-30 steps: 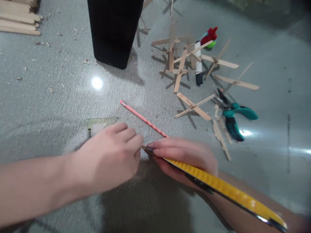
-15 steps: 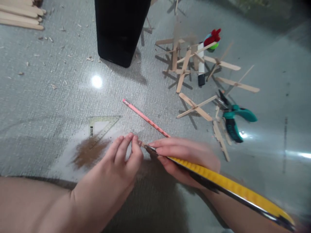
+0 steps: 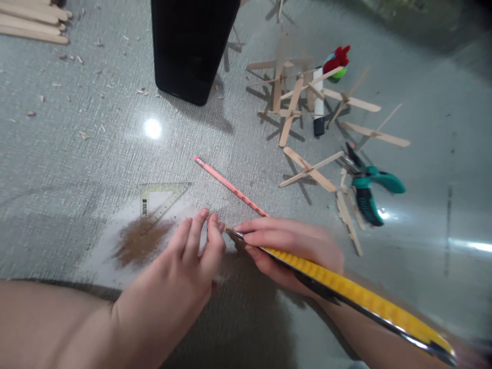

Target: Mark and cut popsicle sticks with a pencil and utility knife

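Note:
My right hand [image 3: 295,246] is closed round a yellow and black cutter knife [image 3: 346,287], whose tip points left toward my other hand. My left hand [image 3: 192,261] pinches a small wooden piece [image 3: 225,229] between thumb and fingers, and the knife's tip meets that piece; most of it is hidden. Just beyond my hands lies a pink pencil [image 3: 230,187], its far part covered by my right hand. A clear set square [image 3: 144,202] rests left of the pencil, beside a heap of brown dust [image 3: 140,243] on something white.
Several crossed wooden sticks [image 3: 309,169] lie at upper right, with a white marker [image 3: 319,102] and a red clip [image 3: 338,59]. Green-handled pliers [image 3: 367,189] lie nearby. A black phone [image 3: 192,51] stands at top centre. Loose sticks [image 3: 31,25] are at top left.
My right hand and the knife have shifted slightly left. My left hand's fingers have moved a little, still at the wooden piece.

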{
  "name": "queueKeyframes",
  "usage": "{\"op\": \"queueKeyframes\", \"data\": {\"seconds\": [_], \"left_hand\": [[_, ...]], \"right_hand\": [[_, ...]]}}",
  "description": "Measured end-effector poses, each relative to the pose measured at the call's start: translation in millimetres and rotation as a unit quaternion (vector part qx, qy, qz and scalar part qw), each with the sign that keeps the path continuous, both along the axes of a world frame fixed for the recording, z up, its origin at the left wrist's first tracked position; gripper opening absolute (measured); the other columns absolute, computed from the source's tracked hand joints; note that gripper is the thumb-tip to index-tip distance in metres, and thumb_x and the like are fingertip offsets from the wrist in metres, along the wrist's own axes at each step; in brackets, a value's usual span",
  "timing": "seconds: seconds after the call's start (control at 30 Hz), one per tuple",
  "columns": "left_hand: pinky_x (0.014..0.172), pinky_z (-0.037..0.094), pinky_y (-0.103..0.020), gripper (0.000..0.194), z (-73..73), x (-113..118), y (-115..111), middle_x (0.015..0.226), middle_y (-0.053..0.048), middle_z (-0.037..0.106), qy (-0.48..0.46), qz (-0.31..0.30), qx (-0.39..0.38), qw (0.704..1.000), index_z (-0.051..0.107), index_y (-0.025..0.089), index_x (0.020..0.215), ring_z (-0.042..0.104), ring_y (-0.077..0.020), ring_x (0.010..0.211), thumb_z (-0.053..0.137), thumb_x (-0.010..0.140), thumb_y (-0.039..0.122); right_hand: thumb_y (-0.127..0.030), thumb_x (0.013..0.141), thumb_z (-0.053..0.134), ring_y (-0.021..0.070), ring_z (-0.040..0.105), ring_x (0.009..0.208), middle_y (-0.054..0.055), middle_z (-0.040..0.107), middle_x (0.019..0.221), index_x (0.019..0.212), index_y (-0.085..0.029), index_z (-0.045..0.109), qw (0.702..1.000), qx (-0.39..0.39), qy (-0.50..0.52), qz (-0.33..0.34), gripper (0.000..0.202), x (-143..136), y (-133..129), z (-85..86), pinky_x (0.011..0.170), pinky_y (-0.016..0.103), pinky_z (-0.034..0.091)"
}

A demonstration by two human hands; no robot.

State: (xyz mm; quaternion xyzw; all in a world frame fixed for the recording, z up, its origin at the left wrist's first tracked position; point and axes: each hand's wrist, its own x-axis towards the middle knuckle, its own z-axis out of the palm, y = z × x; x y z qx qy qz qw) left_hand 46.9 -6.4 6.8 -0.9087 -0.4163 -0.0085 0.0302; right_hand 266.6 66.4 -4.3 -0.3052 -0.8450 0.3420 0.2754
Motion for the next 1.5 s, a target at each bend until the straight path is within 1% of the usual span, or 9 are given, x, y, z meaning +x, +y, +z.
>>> {"op": "queueKeyframes", "data": {"seconds": [0.23, 0.53, 0.67, 0.87, 1.1, 1.23, 1.33, 1.4, 1.5], "left_hand": [[0.108, 0.048, -0.044, 0.059, 4.4, 1, 7, 0.135, -0.022, 0.065, 0.0, -0.017, -0.004, 1.0, 0.062, -0.003, 0.135, 0.063, -0.0374, 0.126, 0.061, 0.087, 0.031], [0.096, 0.057, -0.046, 0.071, 0.3, 1, 12, 0.121, -0.027, 0.07, 0.016, -0.061, 0.052, 0.997, 0.064, -0.01, 0.128, 0.069, -0.0413, 0.115, 0.061, 0.092, 0.051], [0.093, 0.06, -0.047, 0.071, -4.0, -1, 14, 0.118, -0.028, 0.071, 0.0, -0.074, 0.068, 0.995, 0.065, -0.012, 0.125, 0.071, -0.0423, 0.111, 0.058, 0.094, 0.053], [0.088, 0.063, -0.046, 0.067, -5.4, -1, 18, 0.111, -0.027, 0.073, -0.022, -0.08, 0.074, 0.994, 0.065, -0.013, 0.122, 0.073, -0.0425, 0.106, 0.055, 0.098, 0.049], [0.087, 0.064, -0.045, 0.06, -3.8, -2, 17, 0.111, -0.026, 0.073, -0.02, -0.081, 0.071, 0.994, 0.065, -0.013, 0.122, 0.073, -0.0417, 0.107, 0.057, 0.098, 0.042], [0.088, 0.064, -0.045, 0.063, -3.4, -2, 18, 0.112, -0.026, 0.073, -0.026, -0.083, 0.062, 0.994, 0.066, -0.011, 0.121, 0.072, -0.0417, 0.108, 0.056, 0.098, 0.047], [0.089, 0.064, -0.044, 0.065, -4.1, -2, 18, 0.113, -0.026, 0.073, -0.024, -0.081, 0.064, 0.994, 0.067, -0.011, 0.12, 0.072, -0.0416, 0.109, 0.056, 0.097, 0.048], [0.089, 0.064, -0.043, 0.065, -4.6, -1, 17, 0.115, -0.026, 0.073, -0.025, -0.077, 0.069, 0.994, 0.067, -0.011, 0.12, 0.072, -0.0417, 0.109, 0.057, 0.096, 0.048], [0.09, 0.064, -0.043, 0.062, -5.1, 0, 17, 0.115, -0.026, 0.073, -0.025, -0.076, 0.063, 0.995, 0.066, -0.013, 0.121, 0.072, -0.0415, 0.11, 0.056, 0.097, 0.044]], "right_hand": [[-0.008, 0.09, 0.064, 0.0177, 0.075, 0.085, 0.006, 0.077, 0.091, 0.111, -0.022, 0.064, 0.998, 0.0, 0.025, 0.058, 0.025, -2, 3, -1.2, 0.08, 0.031, 0.064], [-0.013, 0.096, 0.06, 0.0144, 0.07, 0.072, -0.002, 0.073, 0.08, 0.098, -0.026, 0.063, 0.997, 0.001, -0.046, 0.063, 0.013, 1, -3, 3.4, 0.065, 0.025, 0.058], [-0.008, 0.095, 0.058, 0.0116, 0.064, 0.062, -0.004, 0.068, 0.072, 0.095, -0.025, 0.062, 0.997, -0.007, -0.041, 0.064, 0.018, -4, -1, 10.5, 0.06, 0.023, 0.053], [-0.01, 0.097, 0.055, 0.0103, 0.056, 0.055, -0.006, 0.063, 0.063, 0.083, -0.025, 0.063, 0.994, -0.075, -0.044, 0.059, 0.022, -2, 0, 13.6, 0.055, 0.023, 0.048], [-0.018, 0.101, 0.054, 0.0097, 0.06, 0.054, -0.005, 0.061, 0.056, 0.059, -0.023, 0.053, 0.964, -0.263, -0.04, 0.019, 0.042, -1, -3, 14.3, 0.055, 0.023, 0.051], [-0.016, 0.101, 0.053, 0.0098, 0.063, 0.052, -0.006, 0.062, 0.054, 0.062, -0.025, 0.055, 0.973, -0.231, -0.004, 0.024, 0.04, 0, 0, 10.9, 0.061, 0.022, 0.057], [-0.014, 0.096, 0.059, 0.0126, 0.068, 0.065, -0.004, 0.07, 0.069, 0.094, -0.028, 0.065, 0.992, -0.113, 0.026, 0.055, 0.016, 4, 4, 7.8, 0.07, 0.025, 0.061], [-0.011, 0.094, 0.06, 0.0133, 0.069, 0.067, -0.003, 0.071, 0.076, 0.111, -0.029, 0.063, 0.996, -0.048, 0.016, 0.067, 0.024, 7, 6, 7.4, 0.069, 0.026, 0.061], [-0.011, 0.094, 0.059, 0.0145, 0.071, 0.067, -0.002, 0.071, 0.076, 0.112, -0.028, 0.061, 0.999, -0.002, 0.014, 0.038, 0.024, 10, 4, 7.5, 0.067, 0.026, 0.062]]}}
